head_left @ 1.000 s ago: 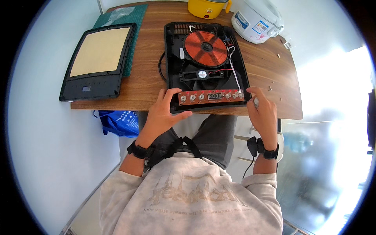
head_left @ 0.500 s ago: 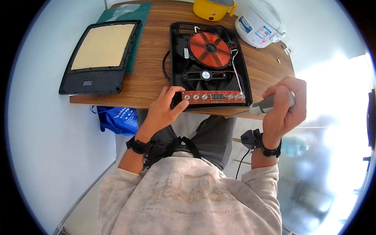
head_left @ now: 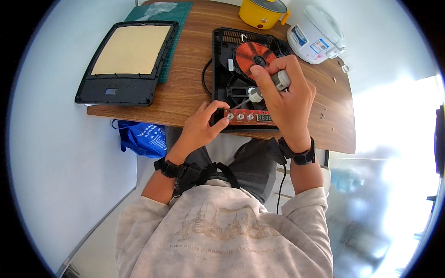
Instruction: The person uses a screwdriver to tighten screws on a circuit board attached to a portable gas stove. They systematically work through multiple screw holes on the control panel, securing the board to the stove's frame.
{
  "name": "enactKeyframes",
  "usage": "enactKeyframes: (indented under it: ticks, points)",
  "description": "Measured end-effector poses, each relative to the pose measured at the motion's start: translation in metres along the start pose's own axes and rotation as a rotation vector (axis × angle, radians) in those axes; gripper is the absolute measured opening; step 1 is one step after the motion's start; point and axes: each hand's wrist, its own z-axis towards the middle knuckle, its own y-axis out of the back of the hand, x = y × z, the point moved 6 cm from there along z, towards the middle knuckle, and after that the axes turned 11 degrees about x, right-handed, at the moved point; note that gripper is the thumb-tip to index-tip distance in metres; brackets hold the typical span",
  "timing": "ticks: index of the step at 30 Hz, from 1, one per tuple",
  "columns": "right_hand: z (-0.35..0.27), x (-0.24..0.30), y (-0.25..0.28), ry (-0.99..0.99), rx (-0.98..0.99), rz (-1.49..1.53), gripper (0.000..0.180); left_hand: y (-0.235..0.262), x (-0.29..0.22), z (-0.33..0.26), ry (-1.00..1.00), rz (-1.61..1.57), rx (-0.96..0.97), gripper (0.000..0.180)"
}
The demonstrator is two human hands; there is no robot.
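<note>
An opened induction cooker base (head_left: 219,69) lies on the table, with its round copper coil (head_left: 246,54) exposed. A red-brown control circuit board (head_left: 250,123) with round buttons and a small display runs along the base's near edge. My left hand (head_left: 200,127) is closed on the board's left end, thumb and index finger at its corner. Above the base, my right hand (head_left: 292,95) grips a screwdriver (head_left: 255,95) by its grey-and-white handle. Its shaft slants down to the left, with the tip by the board's upper left corner. That hand covers the board's right end and part of the coil.
The black top cover (head_left: 118,95) lies at the left, partly on a green cutting mat (head_left: 183,23). A yellow pot (head_left: 259,16) and a white rice cooker (head_left: 315,39) stand at the back. Small screws (head_left: 323,116) lie at the right. A blue bag (head_left: 143,139) hangs below the table's edge.
My right hand has brought the screwdriver from right of the base leftward over it, to the board's left end. My left hand stays at the board's left end. The view has shifted slightly.
</note>
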Motion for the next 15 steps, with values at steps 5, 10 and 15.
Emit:
enactKeyframes:
  ticks: [5, 10, 15]
  points:
    - [0.004, -0.003, -0.004, 0.008, -0.008, 0.001, 0.029, 0.000, -0.002, -0.001, 0.027, -0.005, 0.000, 0.037]
    - [0.003, -0.002, -0.007, 0.000, 0.023, -0.002, 0.028, 0.000, 0.000, -0.001, 0.017, -0.009, -0.015, 0.037]
    - [0.004, -0.004, -0.010, 0.015, 0.031, 0.009, 0.027, 0.000, -0.001, -0.001, 0.041, -0.005, -0.012, 0.037]
